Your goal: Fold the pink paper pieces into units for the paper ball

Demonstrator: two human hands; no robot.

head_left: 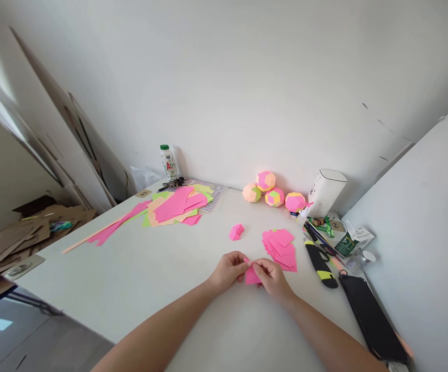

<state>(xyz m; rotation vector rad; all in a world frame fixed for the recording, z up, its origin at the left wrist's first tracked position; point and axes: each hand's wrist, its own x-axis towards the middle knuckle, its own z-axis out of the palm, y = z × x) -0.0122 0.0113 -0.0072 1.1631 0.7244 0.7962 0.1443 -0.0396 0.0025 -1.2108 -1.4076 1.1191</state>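
Note:
My left hand point(230, 269) and my right hand point(273, 278) pinch a small pink piece of paper point(252, 277) between them, above the white table. The thumbs meet near its top edge, and the fingers behind it are mostly hidden. Just beyond my hands lies a little folded pink paper piece point(236, 232). To the right of my right hand is a loose pile of pink paper squares point(281, 248), with a bit of green showing at its top.
Several paper balls point(274, 197) rest by the wall. Pink, green and peach sheets point(177, 205) lie at the back left, near a white bottle point(168, 163). At right are a black-and-yellow cutter point(321, 263), a black phone point(373, 316) and a white container point(326, 192).

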